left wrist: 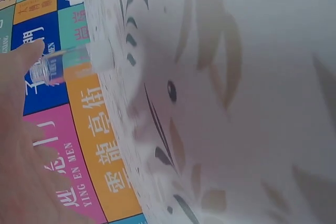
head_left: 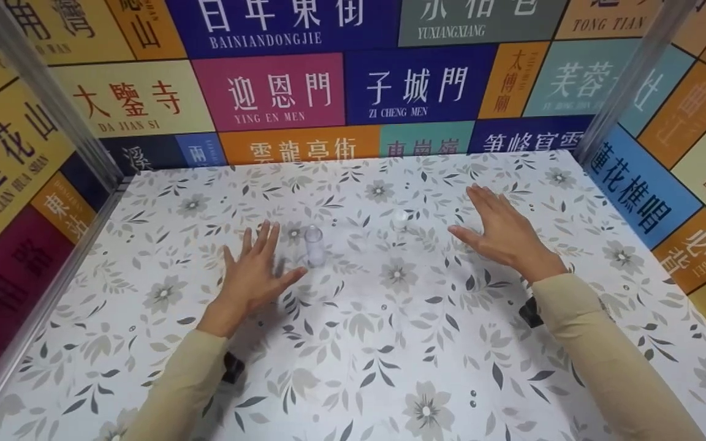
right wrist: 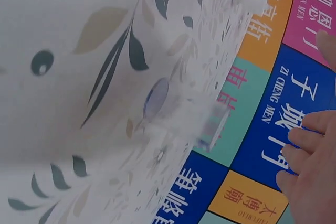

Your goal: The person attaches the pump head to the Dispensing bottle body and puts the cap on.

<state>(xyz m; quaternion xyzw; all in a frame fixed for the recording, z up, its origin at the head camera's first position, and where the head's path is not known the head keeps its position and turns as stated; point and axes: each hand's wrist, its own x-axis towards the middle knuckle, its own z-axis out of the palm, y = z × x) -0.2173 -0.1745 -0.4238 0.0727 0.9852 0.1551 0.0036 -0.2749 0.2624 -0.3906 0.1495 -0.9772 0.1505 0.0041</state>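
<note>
In the head view a small clear bottle (head_left: 314, 246) stands upright on the flower-patterned tabletop. To its left is my left hand (head_left: 254, 275), fingers spread and thumb pointing at the bottle, with a gap between them. The left wrist view shows the bottle's threaded neck and whitish base (left wrist: 103, 56). Farther right stands a small clear-and-whitish piece (head_left: 401, 220), blurred in the right wrist view (right wrist: 191, 118), so I cannot tell its kind. My right hand (head_left: 506, 236) is to the right of that piece, fingers extended, holding nothing.
Flower-patterned cloth (head_left: 359, 367) covers the table. Panels of coloured place-name signs (head_left: 279, 89) stand at its back and both sides. Clear strips (head_left: 626, 79) run along the panel corners. A dark wrist device (head_left: 531, 312) sits under each sleeve.
</note>
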